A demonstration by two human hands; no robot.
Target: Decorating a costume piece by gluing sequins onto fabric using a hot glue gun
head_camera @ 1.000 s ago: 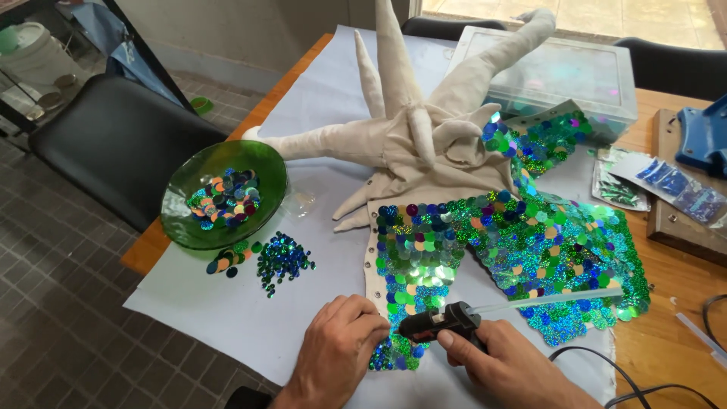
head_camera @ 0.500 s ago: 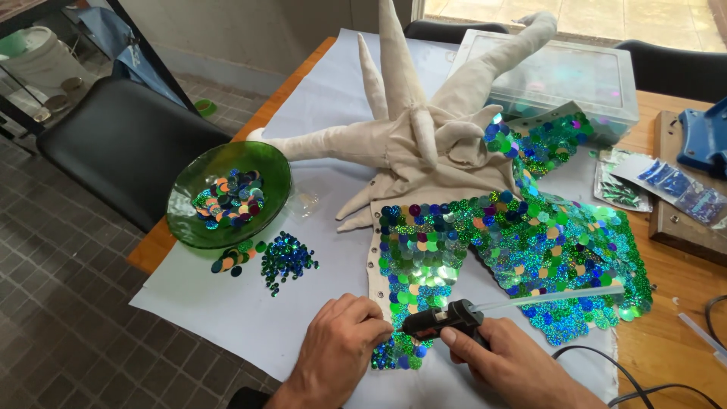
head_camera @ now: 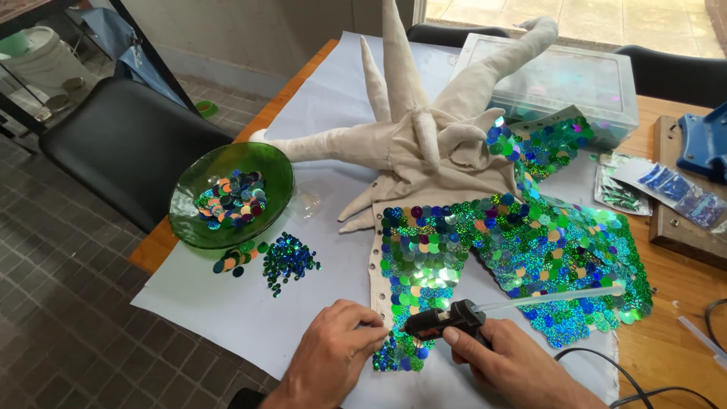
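My right hand (head_camera: 515,362) grips a black glue gun (head_camera: 443,321) with a clear glue stick (head_camera: 553,298) poking out its back; the nozzle points left at the lower edge of a sequin-covered fabric piece (head_camera: 515,242). My left hand (head_camera: 337,356) rests beside the nozzle, fingertips pinched on the fabric's near-left edge, apparently pressing a sequin. The green and blue sequins cover the lower part of a beige stuffed fabric shape (head_camera: 413,136) with long pointed arms. All of it lies on a white paper sheet (head_camera: 227,303).
A green glass bowl (head_camera: 189,220) of mixed sequins sits at the table's left edge, with loose sequin piles (head_camera: 288,257) beside it. A clear plastic box (head_camera: 560,76), sequin packets (head_camera: 666,185) and a blue tool (head_camera: 704,144) lie behind. A black cord (head_camera: 613,371) trails right. Black chair (head_camera: 121,144) at left.
Both hands stayed at the fabric's lower edge; the glue gun shifted only slightly, and the view moved a little.
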